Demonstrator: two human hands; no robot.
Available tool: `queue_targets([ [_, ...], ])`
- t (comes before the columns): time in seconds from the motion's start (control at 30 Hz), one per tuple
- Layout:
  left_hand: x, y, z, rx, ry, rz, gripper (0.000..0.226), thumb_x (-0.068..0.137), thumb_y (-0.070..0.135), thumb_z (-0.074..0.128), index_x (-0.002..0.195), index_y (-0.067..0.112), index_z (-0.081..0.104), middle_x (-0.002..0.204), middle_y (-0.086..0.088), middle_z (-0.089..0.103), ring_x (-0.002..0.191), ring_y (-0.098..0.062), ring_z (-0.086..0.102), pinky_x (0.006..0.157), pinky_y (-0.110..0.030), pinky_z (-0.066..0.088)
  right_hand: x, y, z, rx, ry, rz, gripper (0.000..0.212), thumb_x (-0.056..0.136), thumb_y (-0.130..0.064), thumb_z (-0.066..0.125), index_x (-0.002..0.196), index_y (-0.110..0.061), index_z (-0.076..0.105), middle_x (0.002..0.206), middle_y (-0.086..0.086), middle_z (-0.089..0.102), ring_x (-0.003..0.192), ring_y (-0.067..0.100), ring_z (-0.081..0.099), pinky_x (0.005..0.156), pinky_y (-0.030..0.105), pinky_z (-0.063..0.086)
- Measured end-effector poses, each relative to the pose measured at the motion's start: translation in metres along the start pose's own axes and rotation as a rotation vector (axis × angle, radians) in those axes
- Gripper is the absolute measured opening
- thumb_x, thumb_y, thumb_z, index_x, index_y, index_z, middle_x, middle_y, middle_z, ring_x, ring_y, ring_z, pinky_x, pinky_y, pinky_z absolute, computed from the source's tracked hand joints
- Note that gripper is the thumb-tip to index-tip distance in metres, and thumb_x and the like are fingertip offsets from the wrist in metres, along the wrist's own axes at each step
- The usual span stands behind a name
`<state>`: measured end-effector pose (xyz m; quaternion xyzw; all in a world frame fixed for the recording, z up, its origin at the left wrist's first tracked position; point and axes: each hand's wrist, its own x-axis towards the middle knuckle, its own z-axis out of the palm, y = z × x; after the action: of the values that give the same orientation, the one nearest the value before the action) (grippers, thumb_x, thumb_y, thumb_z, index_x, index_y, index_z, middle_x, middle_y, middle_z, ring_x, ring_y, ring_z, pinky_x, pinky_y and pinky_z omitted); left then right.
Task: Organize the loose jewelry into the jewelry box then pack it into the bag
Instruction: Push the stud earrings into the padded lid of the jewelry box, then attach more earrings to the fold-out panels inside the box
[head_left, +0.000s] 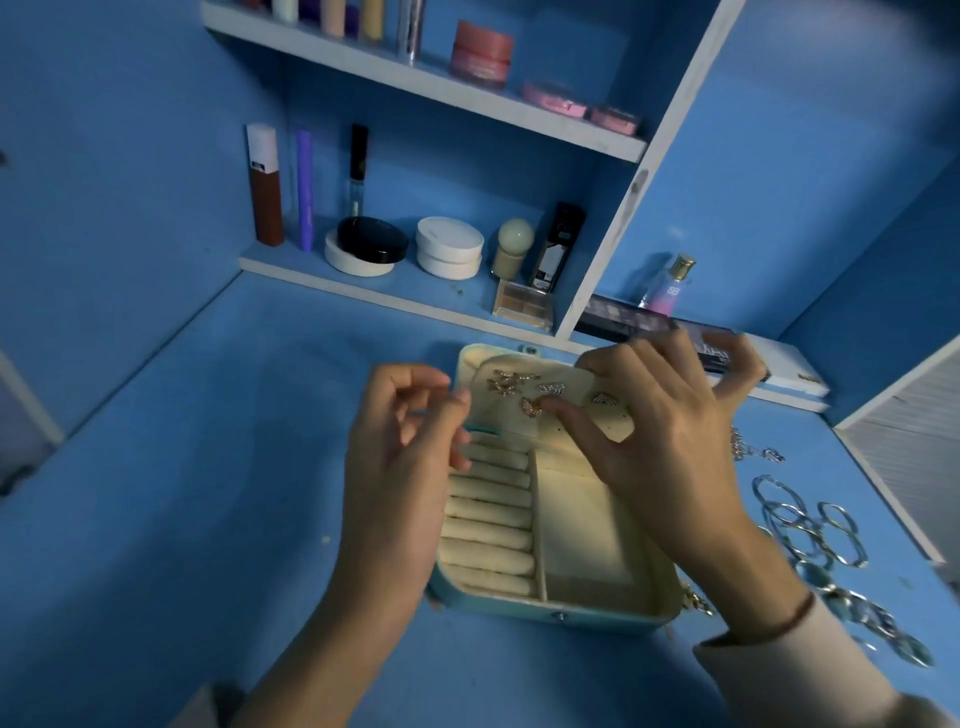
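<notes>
The teal jewelry box (524, 605) lies open on the blue desk, showing cream ring rolls (491, 519) on the left and a bare compartment (582, 530) on the right. Its raised cream earring panel (519, 421) carries several sparkly earrings (506, 382). My right hand (670, 447) holds that panel, thumb tip pressed on the front by a butterfly earring (531, 407), fingers spread behind the top edge. My left hand (410, 447) hovers at the panel's left edge, fingers loosely curled, nothing visible in them. Loose silver hoops (802, 522) and a chain (756, 451) lie to the right. No bag is in view.
More silver rings and links (878, 623) trail toward the front right. A dark eyeshadow palette (623, 319) and white box (795, 371) lie behind the jewelry box. Shelves (415, 291) above the desk hold cosmetic jars and tubes. A white panel (904, 441) borders the right.
</notes>
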<state>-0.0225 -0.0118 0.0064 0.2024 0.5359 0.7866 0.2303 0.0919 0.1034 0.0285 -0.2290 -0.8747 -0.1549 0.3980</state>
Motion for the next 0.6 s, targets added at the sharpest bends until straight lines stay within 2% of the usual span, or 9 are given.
queue_targets([
  [0.07, -0.019, 0.004, 0.0, -0.233, -0.091, -0.313, 0.011, 0.083, 0.001, 0.055, 0.084, 0.012, 0.054, 0.073, -0.005, 0.065, 0.063, -0.018, 0.062, 0.054, -0.024, 0.052, -0.005, -0.002, -0.002, -0.023, 0.034, -0.033, 0.024, 0.082, -0.037, 0.07, 0.083, -0.015, 0.062, 0.076, -0.005, 0.059, 0.086, 0.018, 0.052, 0.093, 0.044, 0.022],
  [0.1, -0.024, 0.006, -0.001, -0.307, -0.135, -0.428, 0.011, 0.078, 0.004, 0.056, 0.087, 0.01, 0.054, 0.08, -0.013, 0.069, 0.069, -0.023, 0.065, 0.059, -0.027, 0.055, -0.008, -0.003, -0.003, -0.03, 0.047, -0.045, 0.023, 0.083, -0.036, 0.069, 0.082, -0.014, 0.061, 0.075, -0.004, 0.059, 0.085, 0.019, 0.052, 0.093, 0.044, 0.022],
  [0.2, -0.027, 0.011, -0.002, -0.471, -0.175, -0.633, 0.034, 0.066, 0.013, 0.056, 0.099, 0.008, 0.055, 0.1, -0.026, 0.069, 0.096, -0.033, 0.067, 0.082, -0.039, 0.053, -0.017, -0.006, -0.004, -0.05, 0.081, -0.06, 0.02, 0.085, -0.033, 0.067, 0.083, -0.016, 0.057, 0.075, -0.004, 0.059, 0.085, 0.019, 0.051, 0.093, 0.044, 0.023],
  [0.3, -0.023, 0.016, -0.001, -0.528, -0.201, -0.696, 0.038, 0.069, 0.013, 0.054, 0.106, 0.008, 0.055, 0.103, -0.028, 0.068, 0.105, -0.035, 0.065, 0.094, -0.042, 0.047, -0.025, -0.01, -0.003, -0.087, 0.105, -0.07, 0.019, 0.087, -0.031, 0.065, 0.086, -0.02, 0.049, 0.076, -0.003, 0.059, 0.085, 0.019, 0.049, 0.092, 0.045, 0.025],
  [0.4, -0.023, 0.015, -0.003, -0.514, -0.228, -0.701, 0.038, 0.069, 0.012, 0.054, 0.106, 0.005, 0.058, 0.104, -0.028, 0.067, 0.107, -0.035, 0.064, 0.098, -0.043, 0.045, -0.032, -0.014, -0.004, -0.108, 0.125, -0.079, 0.018, 0.087, -0.029, 0.064, 0.087, -0.02, 0.049, 0.075, -0.002, 0.059, 0.085, 0.02, 0.049, 0.09, 0.045, 0.027],
  [0.47, -0.024, 0.015, -0.004, -0.5, -0.239, -0.689, 0.031, 0.066, 0.011, 0.054, 0.095, 0.005, 0.064, 0.104, -0.026, 0.068, 0.107, -0.035, 0.064, 0.096, -0.042, 0.046, -0.036, -0.016, -0.004, -0.118, 0.124, -0.075, 0.018, 0.087, -0.028, 0.064, 0.086, -0.019, 0.049, 0.075, -0.002, 0.059, 0.085, 0.02, 0.049, 0.089, 0.046, 0.028],
  [0.53, -0.027, 0.014, -0.004, -0.5, -0.258, -0.687, 0.021, 0.063, 0.008, 0.053, 0.074, 0.008, 0.071, 0.1, -0.023, 0.068, 0.109, -0.035, 0.062, 0.096, -0.041, 0.047, -0.038, -0.018, -0.004, -0.135, 0.116, -0.068, 0.017, 0.087, -0.026, 0.064, 0.086, -0.018, 0.05, 0.075, -0.001, 0.059, 0.085, 0.02, 0.049, 0.089, 0.046, 0.029],
  [0.6, -0.029, 0.014, -0.004, -0.497, -0.262, -0.678, 0.02, 0.062, 0.01, 0.054, 0.065, 0.012, 0.073, 0.098, -0.021, 0.068, 0.112, -0.035, 0.061, 0.097, -0.041, 0.046, -0.041, -0.02, -0.003, -0.144, 0.105, -0.059, 0.015, 0.086, -0.025, 0.063, 0.085, -0.017, 0.05, 0.075, 0.0, 0.059, 0.084, 0.021, 0.049, 0.09, 0.046, 0.029],
])
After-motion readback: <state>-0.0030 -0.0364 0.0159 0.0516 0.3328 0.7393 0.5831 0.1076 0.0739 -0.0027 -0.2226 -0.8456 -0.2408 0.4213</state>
